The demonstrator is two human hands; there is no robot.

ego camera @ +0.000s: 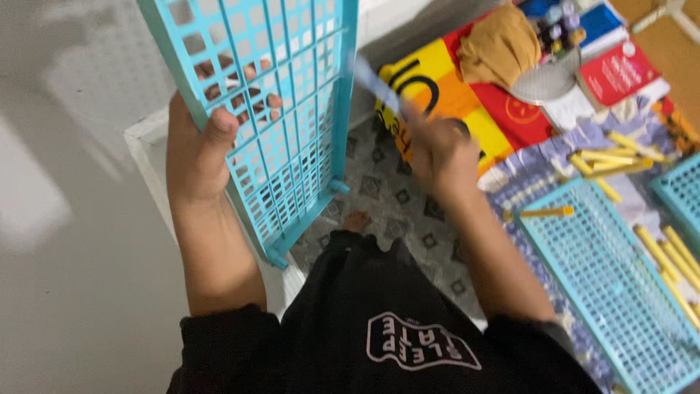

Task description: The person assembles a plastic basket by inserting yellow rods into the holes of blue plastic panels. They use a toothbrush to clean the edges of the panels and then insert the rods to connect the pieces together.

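The blue grid panel (273, 109), likely light, stiff and best gripped at its edge, stands upright in the left hand (200, 146), fingers curled through its holes, while right of the panel the blurred right hand (441, 157) pinches a blue rod (375, 84) above patterned floor (408, 211), yellow rods (609, 159) farther right.

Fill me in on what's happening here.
A person in a black top stands over a patterned floor. The left hand grips a turquoise grid panel held upright; the right hand holds a blurred pale blue stick beside it. Another turquoise panel and yellow tubes lie to the right.
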